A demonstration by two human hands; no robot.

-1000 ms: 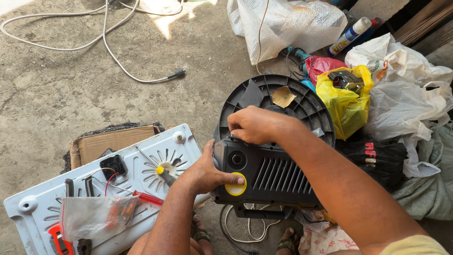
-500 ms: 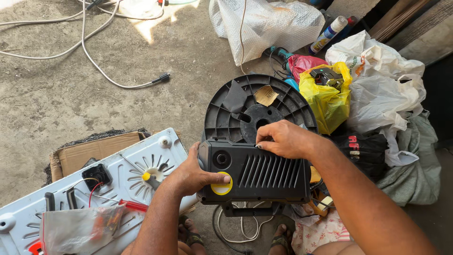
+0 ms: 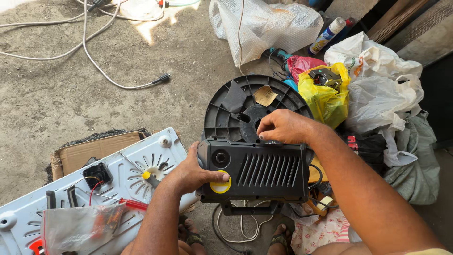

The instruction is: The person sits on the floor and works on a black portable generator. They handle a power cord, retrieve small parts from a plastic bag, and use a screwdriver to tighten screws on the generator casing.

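Both hands work on the black housing [image 3: 257, 170]: left hand [image 3: 191, 172] clamps its side, right hand [image 3: 283, 126] pinches its top edge by the round base [image 3: 236, 111], so steady grip seems wise.

1. A round yellow label [image 3: 220, 185] sits on the black ribbed housing [image 3: 264, 171] at its lower left corner — the left hand's [image 3: 191, 172] thumb touches it.
2. A clear plastic pouch with red trim [image 3: 78, 228] lies well left of the housing, lower down.
3. A flattened brown cardboard box [image 3: 80, 155] lies left of the housing.
4. A white spray can with blue and yellow label [image 3: 326, 35] lies well above the housing — to the right.
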